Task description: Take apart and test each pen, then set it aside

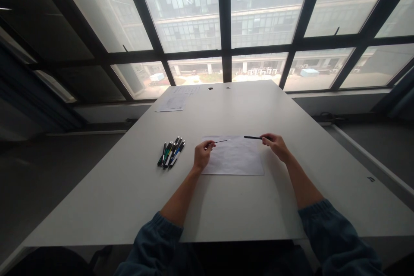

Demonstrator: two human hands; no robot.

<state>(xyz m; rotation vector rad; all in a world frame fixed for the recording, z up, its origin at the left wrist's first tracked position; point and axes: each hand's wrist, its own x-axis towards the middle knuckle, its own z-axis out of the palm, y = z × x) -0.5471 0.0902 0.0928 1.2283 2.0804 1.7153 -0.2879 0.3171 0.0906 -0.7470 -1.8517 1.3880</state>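
Clearly the refill [221, 141] and barrel [252, 137] are apart, not yet joined. The left hand [203, 156] pinches the refill and the right hand [278, 145] clamps the barrel in closed fingertips, a sheet [234, 161] just beneath the fingers. Pens [171, 152] lie untouched, left of the left fingers.

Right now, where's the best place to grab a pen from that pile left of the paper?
Probably the rightmost pen, pinched mid-barrel from the right: it lies at the open edge of the pile, nearest your left hand, which holds a thin refill.
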